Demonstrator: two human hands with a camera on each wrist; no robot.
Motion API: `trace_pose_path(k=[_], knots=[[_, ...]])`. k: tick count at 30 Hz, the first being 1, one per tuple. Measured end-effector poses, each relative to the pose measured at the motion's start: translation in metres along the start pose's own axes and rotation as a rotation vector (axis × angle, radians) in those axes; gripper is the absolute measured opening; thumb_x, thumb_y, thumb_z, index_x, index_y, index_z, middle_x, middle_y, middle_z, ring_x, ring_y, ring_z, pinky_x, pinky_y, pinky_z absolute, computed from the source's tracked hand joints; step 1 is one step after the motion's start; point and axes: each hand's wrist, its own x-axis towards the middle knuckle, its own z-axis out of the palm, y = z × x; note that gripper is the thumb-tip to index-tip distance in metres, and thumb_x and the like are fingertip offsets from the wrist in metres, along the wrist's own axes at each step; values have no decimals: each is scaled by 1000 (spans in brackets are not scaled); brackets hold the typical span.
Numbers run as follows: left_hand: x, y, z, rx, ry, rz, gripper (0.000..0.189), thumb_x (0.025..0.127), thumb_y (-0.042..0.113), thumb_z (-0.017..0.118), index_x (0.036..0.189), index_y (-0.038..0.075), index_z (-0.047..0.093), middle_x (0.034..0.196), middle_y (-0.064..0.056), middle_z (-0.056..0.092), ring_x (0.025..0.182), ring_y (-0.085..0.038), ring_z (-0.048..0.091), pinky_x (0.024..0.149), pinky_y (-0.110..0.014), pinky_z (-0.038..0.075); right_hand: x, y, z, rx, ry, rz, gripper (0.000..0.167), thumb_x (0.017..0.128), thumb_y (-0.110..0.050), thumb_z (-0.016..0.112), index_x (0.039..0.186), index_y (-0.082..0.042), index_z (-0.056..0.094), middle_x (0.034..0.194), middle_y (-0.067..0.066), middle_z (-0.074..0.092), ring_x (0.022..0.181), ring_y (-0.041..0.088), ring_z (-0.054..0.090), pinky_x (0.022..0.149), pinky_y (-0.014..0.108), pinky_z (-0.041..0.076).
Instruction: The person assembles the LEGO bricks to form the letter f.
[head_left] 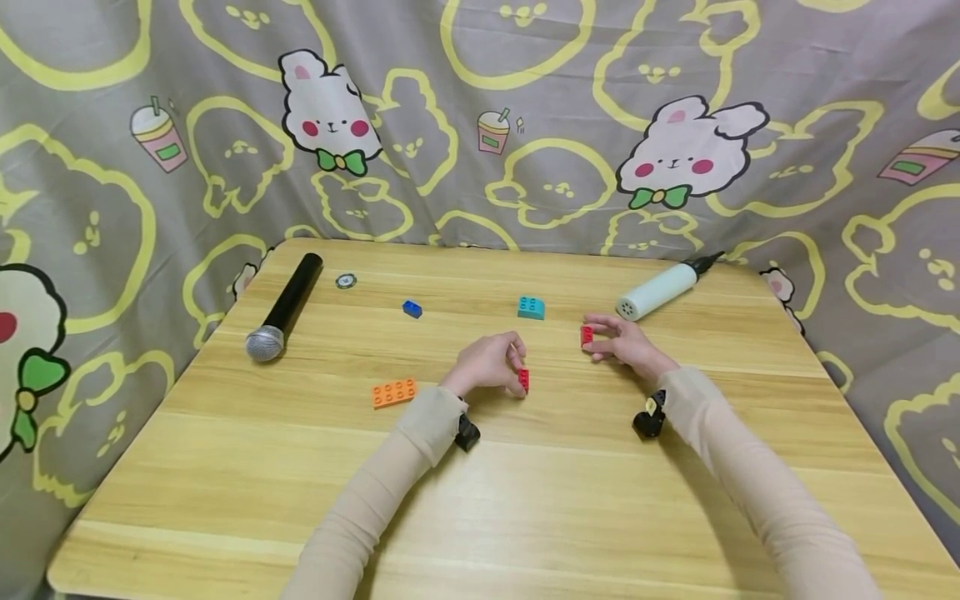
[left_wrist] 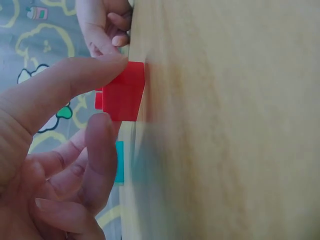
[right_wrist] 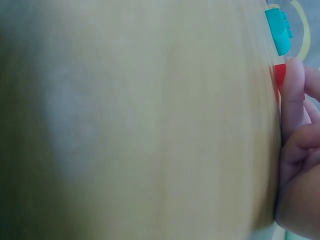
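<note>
My left hand (head_left: 489, 364) pinches a small red toy brick (head_left: 524, 381) between thumb and fingers, low over the wooden table. Close up in the left wrist view, that red brick (left_wrist: 124, 95) has its studs facing the backdrop. To the right, my right hand (head_left: 626, 343) holds a second red brick (head_left: 587, 337) at its fingertips. The right wrist view shows this red brick (right_wrist: 280, 75) partly covered by a finger. A teal brick (head_left: 531, 308) with a rounded corner lies beyond both hands. An orange brick (head_left: 393, 392) lies left of my left hand.
Farther left are a blue brick (head_left: 412, 309), a round chip (head_left: 346, 282) and a black microphone (head_left: 283, 308). A pale cylindrical device (head_left: 666, 287) with a black tip lies behind my right hand. A patterned curtain (head_left: 450, 125) hangs along the table's (head_left: 525, 517) back edge.
</note>
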Motion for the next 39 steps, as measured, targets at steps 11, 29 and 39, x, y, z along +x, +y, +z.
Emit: trace_pose_path(k=[11, 29, 39], knots=[[0, -1, 1, 17, -11, 23, 51, 64, 17, 89, 105, 14, 57, 95, 8, 65, 64, -6, 58, 68, -24, 39, -2, 3, 0, -61, 36, -9, 68, 90, -10, 64, 148, -4, 29, 143, 23, 40, 66, 2, 64, 45, 16, 33], [2, -6, 3, 6, -41, 5, 46, 66, 18, 88, 99, 13, 57, 96, 5, 65, 62, -5, 60, 70, -23, 39, -20, -5, 36, 11, -16, -22, 47, 84, -11, 73, 125, 0, 52, 97, -6, 68, 58, 4, 55, 48, 18, 38], [4, -6, 2, 33, -50, -5, 38, 66, 21, 87, 93, 17, 60, 89, 6, 65, 64, -7, 58, 68, -24, 40, -32, -23, 86, 9, -70, -98, 46, 80, -10, 76, 121, -2, 58, 116, 7, 64, 54, 5, 49, 50, 18, 43]])
